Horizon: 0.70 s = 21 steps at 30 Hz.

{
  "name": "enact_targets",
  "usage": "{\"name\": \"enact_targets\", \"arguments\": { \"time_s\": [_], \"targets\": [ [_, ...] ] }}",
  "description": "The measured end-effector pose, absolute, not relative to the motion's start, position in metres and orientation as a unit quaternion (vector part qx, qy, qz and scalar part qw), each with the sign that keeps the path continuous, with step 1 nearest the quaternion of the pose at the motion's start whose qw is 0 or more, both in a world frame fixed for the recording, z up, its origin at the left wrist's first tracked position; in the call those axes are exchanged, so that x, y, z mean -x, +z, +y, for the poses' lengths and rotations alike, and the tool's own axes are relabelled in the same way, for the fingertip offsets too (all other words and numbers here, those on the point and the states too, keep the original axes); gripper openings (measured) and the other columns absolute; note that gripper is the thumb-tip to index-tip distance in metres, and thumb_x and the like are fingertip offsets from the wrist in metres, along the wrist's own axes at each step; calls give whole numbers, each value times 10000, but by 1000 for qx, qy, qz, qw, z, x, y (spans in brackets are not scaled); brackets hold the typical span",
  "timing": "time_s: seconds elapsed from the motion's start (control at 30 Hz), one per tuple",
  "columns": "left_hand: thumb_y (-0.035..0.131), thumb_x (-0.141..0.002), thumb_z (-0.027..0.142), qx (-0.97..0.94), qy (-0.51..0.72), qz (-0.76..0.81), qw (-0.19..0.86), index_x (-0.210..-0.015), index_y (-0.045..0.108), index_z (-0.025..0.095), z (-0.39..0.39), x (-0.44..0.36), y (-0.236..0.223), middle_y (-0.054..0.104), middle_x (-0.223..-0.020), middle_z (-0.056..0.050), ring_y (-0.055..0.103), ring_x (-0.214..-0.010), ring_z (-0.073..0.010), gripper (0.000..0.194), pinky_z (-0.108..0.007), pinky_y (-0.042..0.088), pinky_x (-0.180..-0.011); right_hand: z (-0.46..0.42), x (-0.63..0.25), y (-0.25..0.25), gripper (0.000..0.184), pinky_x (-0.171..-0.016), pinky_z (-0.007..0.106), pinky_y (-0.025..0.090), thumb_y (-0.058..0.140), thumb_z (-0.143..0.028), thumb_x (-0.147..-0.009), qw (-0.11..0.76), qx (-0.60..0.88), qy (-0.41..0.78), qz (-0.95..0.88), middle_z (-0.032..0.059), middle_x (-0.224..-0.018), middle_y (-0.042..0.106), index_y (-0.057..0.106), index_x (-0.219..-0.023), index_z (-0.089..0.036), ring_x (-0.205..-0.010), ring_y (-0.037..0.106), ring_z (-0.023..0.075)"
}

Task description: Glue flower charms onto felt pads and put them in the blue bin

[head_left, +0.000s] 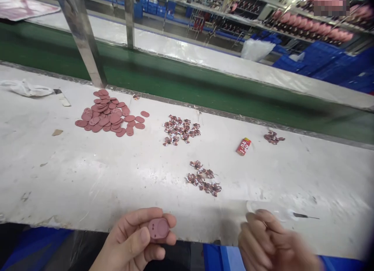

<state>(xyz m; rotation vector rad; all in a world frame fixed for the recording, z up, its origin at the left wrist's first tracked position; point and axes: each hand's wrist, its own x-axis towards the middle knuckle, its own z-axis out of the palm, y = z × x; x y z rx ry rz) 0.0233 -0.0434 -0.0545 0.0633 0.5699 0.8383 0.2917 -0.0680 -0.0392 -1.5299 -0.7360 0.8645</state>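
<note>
At the bench's front edge my left hand [134, 240] pinches an oval, dusky-pink base piece [159, 228] between thumb and fingers. A round recess and small holes show on its upper face. To the right, my right hand [265, 240] is curled closed and partly blurred; whatever its fingers hold, if anything, I cannot make out. Beyond my hands lie small brown-and-white figurines in a nearer cluster [204, 179] and a farther cluster [181, 128]. Similar oval pieces form a loose pile [106, 115] at the back left.
A red packet [243, 146] and a small group of brown parts [274, 137] lie to the right. A dark-handled thin tool [305, 216] rests beyond my right hand. A metal post [84, 37] rises behind the pile, beside a green conveyor belt [175, 80].
</note>
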Motion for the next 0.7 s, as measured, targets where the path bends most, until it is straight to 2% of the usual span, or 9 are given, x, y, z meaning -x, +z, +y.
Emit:
{"name": "enact_targets", "arguments": {
  "time_s": [0.03,0.1,0.17,0.23,0.43,0.5,0.6,0.63,0.7],
  "targets": [
    [904,-761,285,-29,405,278,871,-1007,839,224,-43,-23,-54,833,-1090,-66,804,-914,-184,261,-142,625,-717,-63,-288,-41,243,-347,197,418,799,-428,-818,552,686,319,-349,-40,-598,534,728,-930,-224,-413,469,92],
    [914,-748,284,-29,411,286,865,-992,841,218,-42,-22,-53,835,-1078,-73,806,-894,-189,264,-147,627,-703,-51,-279,-46,203,-541,256,554,732,-370,-883,456,737,218,-449,46,-907,688,765,-1033,-238,-644,633,146],
    [924,-734,284,-25,410,294,863,-975,844,218,-42,-22,-52,838,-1059,-74,808,-877,-190,262,-148,628,-691,-40,-277,-49,257,-610,295,567,618,-358,-950,334,751,160,-547,90,-1131,664,767,-1120,-236,-742,656,165],
    [939,-709,290,-20,407,306,861,-959,846,221,-42,-22,-50,841,-1044,-72,808,-868,-189,276,-147,628,-685,-35,-282,-50,301,-591,311,546,532,-337,-984,255,735,162,-607,90,-1110,662,748,-1167,-234,-712,649,166],
    [959,-670,324,-17,413,332,848,-940,849,218,-43,-20,-48,843,-1027,-71,807,-855,-184,311,-140,625,-673,-48,-310,-41,378,-527,334,493,540,-488,-1002,121,735,135,-654,-2,-711,656,654,-1248,-223,-555,616,192],
    [961,-666,331,-17,412,336,847,-936,849,218,-44,-21,-48,844,-1019,-71,808,-850,-185,313,-142,626,-669,-49,-316,-36,364,-568,338,529,505,-460,-1027,108,722,105,-676,27,-837,698,638,-1287,-244,-607,657,193],
    [965,-657,335,-13,408,337,848,-933,849,216,-44,-23,-48,844,-1019,-77,808,-844,-185,322,-144,625,-662,-42,-322,-35,319,-763,379,609,452,-310,-1027,91,656,43,-748,117,-1205,710,706,-1208,-242,-929,749,252],
    [967,-654,334,-11,407,336,849,-933,849,216,-44,-24,-48,843,-1022,-79,809,-844,-186,325,-145,625,-661,-39,-324,-36,328,-821,396,616,439,-269,-1019,81,634,41,-768,125,-1250,705,722,-1181,-233,-1011,746,269],
    [970,-651,327,-8,403,337,851,-935,850,218,-45,-25,-48,842,-1027,-80,809,-849,-186,327,-149,627,-673,-33,-328,-37,340,-817,404,629,425,-242,-1017,65,619,65,-780,126,-1190,731,728,-1168,-217,-998,755,271]
  ]
}}
